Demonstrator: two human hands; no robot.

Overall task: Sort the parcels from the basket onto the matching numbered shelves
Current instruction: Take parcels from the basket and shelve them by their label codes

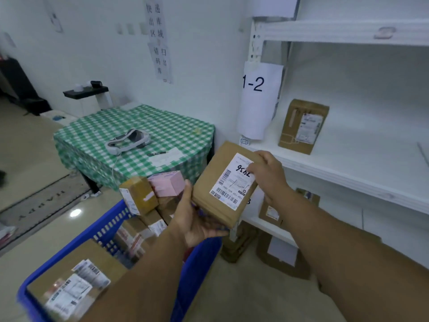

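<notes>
A flat brown parcel with a white label and handwritten digits hangs in the air between the basket and the shelves. My left hand grips its lower left edge from beneath, thumb up along the side. My right hand holds its upper right edge, fingers curled over the label. The blue basket below holds several more boxes, among them a pink one. The white shelf rack stands at the right with a paper sign reading 1-2. One brown box stands upright on that shelf.
A table with a green checked cloth stands behind the basket, with a headset, a pen and a slip of paper on it. Brown parcels sit on the lower shelf and on the floor under the rack. A dark mat lies at the left.
</notes>
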